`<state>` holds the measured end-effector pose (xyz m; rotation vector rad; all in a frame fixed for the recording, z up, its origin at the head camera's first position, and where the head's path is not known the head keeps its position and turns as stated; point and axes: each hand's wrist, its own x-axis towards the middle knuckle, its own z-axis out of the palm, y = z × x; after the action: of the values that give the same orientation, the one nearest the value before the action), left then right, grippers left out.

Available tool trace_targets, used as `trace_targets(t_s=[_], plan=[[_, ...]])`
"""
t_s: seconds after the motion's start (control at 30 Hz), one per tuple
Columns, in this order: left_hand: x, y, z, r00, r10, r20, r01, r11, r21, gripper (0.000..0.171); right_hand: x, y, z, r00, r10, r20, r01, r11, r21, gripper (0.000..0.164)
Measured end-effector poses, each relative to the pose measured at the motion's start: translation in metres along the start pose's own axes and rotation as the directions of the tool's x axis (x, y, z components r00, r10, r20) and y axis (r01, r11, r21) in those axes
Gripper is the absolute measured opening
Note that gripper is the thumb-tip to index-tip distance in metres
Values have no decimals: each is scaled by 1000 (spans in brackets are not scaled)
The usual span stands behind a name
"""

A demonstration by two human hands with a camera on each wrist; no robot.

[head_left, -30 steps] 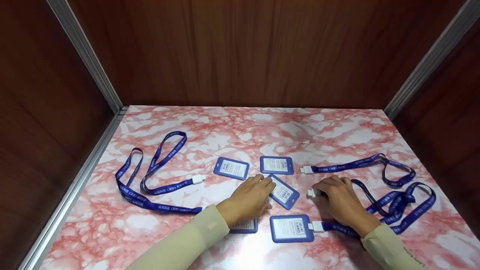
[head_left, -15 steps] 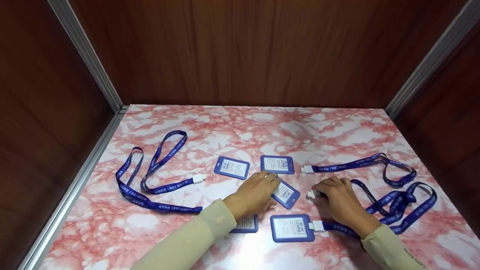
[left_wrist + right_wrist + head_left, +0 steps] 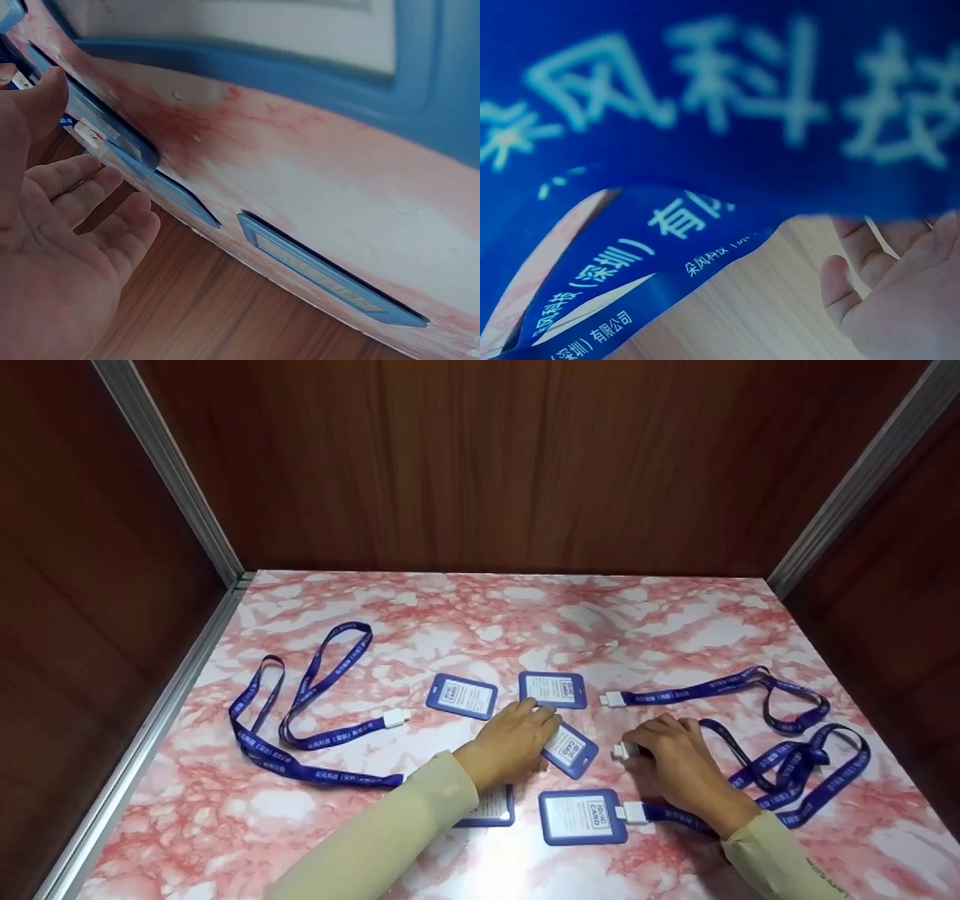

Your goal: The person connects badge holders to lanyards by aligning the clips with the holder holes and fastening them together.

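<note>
In the head view a blue card holder [image 3: 571, 748] lies aslant mid-table. My left hand [image 3: 514, 739] reaches over its upper left end, fingers loosely bent and covering that end. The left wrist view shows this hand [image 3: 67, 225] with thumb and fingers spread apart; whether a fingertip touches the holder is unclear. To the right, my right hand [image 3: 679, 757] pinches a lanyard by its white clip [image 3: 622, 750], which points at the slanted holder with a gap between. In the right wrist view, blue lanyard strap [image 3: 727, 97] hides much of the right hand [image 3: 907, 285].
Two card holders, one left [image 3: 463, 696] and one right [image 3: 553, 690], lie behind. A holder [image 3: 491, 808] is partly under the left sleeve; another holder [image 3: 583, 817] has a lanyard clip [image 3: 632, 812] attached. Loose lanyards lie left [image 3: 330, 742] and right [image 3: 690, 691].
My left hand has shifted slightly right and away from me, covering more of the slanted card holder's upper end. My right hand and the clip have stayed nearly still.
</note>
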<state>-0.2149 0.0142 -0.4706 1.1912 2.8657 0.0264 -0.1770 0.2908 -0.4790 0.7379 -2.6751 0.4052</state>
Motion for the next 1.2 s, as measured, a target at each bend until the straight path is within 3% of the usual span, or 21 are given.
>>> trace_targets(t_s=[0.43, 1.2], plan=[[8, -2, 2, 1000, 23, 21, -24, 999, 33, 74, -1, 0, -1, 1000, -6, -14, 6, 1000, 4, 25], [13, 3, 1, 998, 4, 62, -8, 998, 70, 56, -5, 3, 1, 1000, 6, -12, -7, 1000, -12, 25]])
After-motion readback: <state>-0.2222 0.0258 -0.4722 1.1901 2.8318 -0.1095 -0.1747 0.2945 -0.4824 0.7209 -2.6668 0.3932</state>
